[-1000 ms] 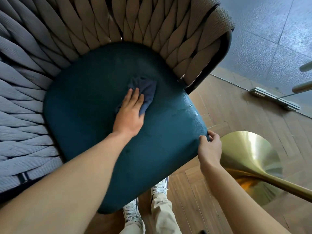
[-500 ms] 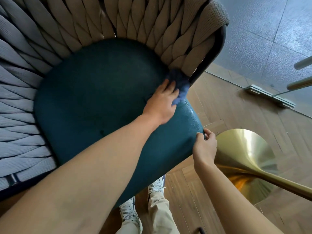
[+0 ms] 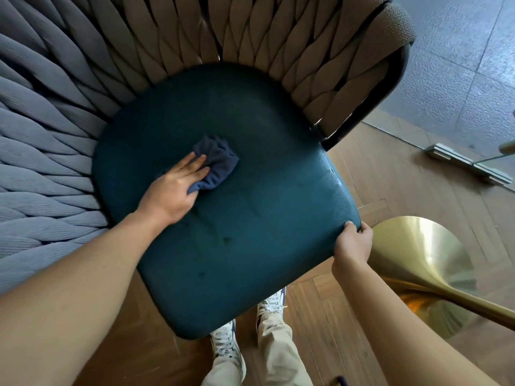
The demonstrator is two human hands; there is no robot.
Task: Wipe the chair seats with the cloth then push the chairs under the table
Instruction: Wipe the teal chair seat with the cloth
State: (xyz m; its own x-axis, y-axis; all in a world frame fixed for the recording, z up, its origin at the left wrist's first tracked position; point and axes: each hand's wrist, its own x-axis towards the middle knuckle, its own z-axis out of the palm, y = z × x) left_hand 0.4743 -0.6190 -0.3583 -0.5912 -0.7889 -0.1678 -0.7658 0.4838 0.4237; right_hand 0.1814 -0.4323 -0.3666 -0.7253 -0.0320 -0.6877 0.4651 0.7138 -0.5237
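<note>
On the left-centre of the teal padded chair seat (image 3: 223, 218) I have my left hand (image 3: 174, 190) pressing the crumpled dark blue cloth (image 3: 216, 165) flat — fingers extended, not curled. Wiping is the step in hand; next, I judge, comes a sweep across the unwiped front. My right hand (image 3: 352, 243) steadies the seat's front right corner, fingers closed over the edge — beside the brass table base (image 3: 418, 260).
</note>
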